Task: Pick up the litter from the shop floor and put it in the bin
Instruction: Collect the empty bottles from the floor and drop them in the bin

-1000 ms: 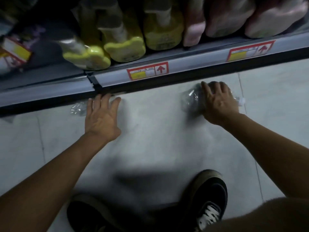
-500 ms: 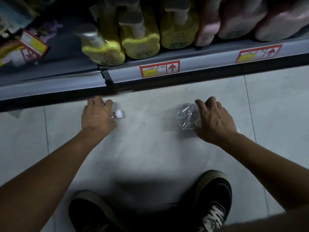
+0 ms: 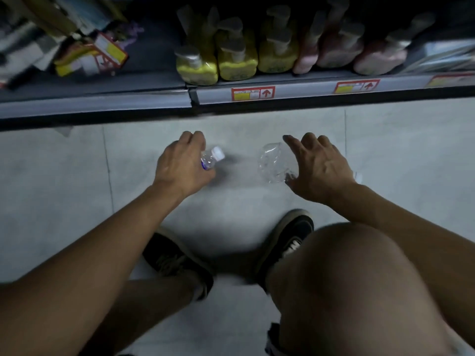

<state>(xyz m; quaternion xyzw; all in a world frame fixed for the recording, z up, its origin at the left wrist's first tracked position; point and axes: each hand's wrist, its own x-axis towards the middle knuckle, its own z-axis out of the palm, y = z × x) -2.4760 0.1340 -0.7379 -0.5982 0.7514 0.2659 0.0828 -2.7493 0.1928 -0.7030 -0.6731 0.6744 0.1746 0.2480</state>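
The person is crouching on the tiled floor [image 3: 385, 155] in front of a low shop shelf [image 3: 295, 95]. The left hand [image 3: 183, 167] is holding a small clear bottle [image 3: 209, 160], fingers curled round its body, with the white cap [image 3: 218, 153] pointing right and away from the palm. The right hand [image 3: 321, 170] is gripping a second, crushed clear bottle [image 3: 276, 163]; its fingers are arching over the top of it and the thumb appears to be pressing from below, so the grip is closed on the bottle. Both bottles are sitting above the floor, well apart from each other, between the shelf edge and the person's shoes [image 3: 290, 237]. A shadow is lying on the tiles beneath each bottle. On the shelf, yellow pump bottles [image 3: 236, 60] are standing beside pink ones [image 3: 339, 52], with red-bordered price tags [image 3: 253, 93] fixed on the shelf rail below them. No bin is appearing in view.
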